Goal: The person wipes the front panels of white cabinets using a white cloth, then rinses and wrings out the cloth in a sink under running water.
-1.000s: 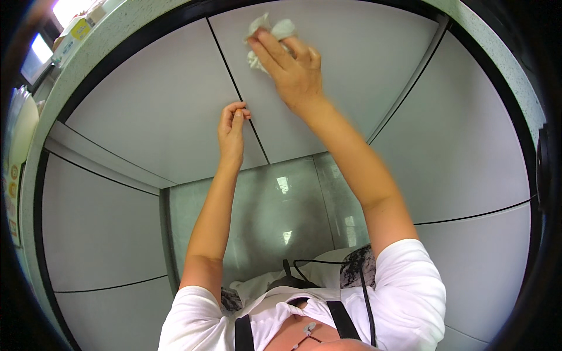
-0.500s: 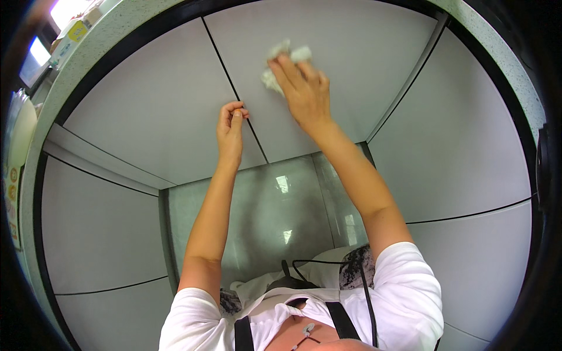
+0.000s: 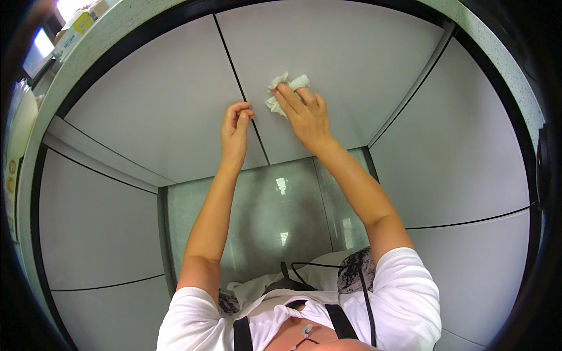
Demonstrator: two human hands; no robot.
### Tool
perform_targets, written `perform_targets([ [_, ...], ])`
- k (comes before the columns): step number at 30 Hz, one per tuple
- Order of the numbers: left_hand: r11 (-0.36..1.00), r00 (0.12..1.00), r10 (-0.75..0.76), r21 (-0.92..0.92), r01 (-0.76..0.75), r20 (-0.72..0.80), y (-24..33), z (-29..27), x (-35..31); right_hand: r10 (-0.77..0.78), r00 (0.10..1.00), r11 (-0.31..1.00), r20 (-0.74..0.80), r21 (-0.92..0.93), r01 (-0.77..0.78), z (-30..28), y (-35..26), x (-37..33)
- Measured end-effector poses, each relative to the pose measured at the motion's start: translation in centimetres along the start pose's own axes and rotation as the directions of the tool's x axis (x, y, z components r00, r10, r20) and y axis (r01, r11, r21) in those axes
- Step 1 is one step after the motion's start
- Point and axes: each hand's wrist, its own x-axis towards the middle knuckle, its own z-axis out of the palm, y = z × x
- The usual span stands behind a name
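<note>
A crumpled white cloth (image 3: 275, 105), perhaps a paper towel, is pressed flat under the fingers of my right hand (image 3: 309, 120) against the right grey cabinet door (image 3: 357, 70). Its edges stick out past my fingertips. My left hand (image 3: 235, 131) is closed with its fingers curled at the dark seam between that door and the left cabinet door (image 3: 158, 105). Whether those fingers grip the door's edge or anything small is hidden.
A speckled pale countertop (image 3: 76, 73) curves around above the cabinets, with boxes (image 3: 75, 32) at the upper left. More grey cabinet panels (image 3: 462, 134) stand on both sides. Below lies a shiny grey tiled floor (image 3: 275, 216). A black cable (image 3: 366, 292) hangs before my body.
My right hand has slid down the door toward me with the white cloth under its fingers. The left hand stays at the seam; the whole view has shifted slightly.
</note>
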Motion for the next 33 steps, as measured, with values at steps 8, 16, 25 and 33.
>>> perform_targets([
  [8, 1.0, 1.0, 0.0, 0.017, 0.0, -0.008, 0.2, 0.0, 0.1, 0.044, 0.999, 0.999, -0.009, 0.016, -0.044, -0.5, -0.3, 2.9],
  [16, 1.0, 1.0, 0.009, 0.009, -0.009, 0.017, 0.1, -0.1, -0.1, -0.025, 0.998, 0.999, 0.065, 0.033, 0.023, 0.2, 0.1, -2.5],
  [25, 0.999, 0.999, 0.032, -0.003, -0.032, 0.006, -0.4, -0.1, 0.0, 0.005, 1.0, 1.0, 0.03, -0.006, -0.005, -0.6, 0.2, 0.9],
  [33, 0.999, 1.0, 0.013, 0.038, -0.013, 0.009, -0.2, -0.2, -0.3, -0.03, 0.986, 0.998, 0.162, 0.055, 0.021, 0.1, 0.2, -6.5],
])
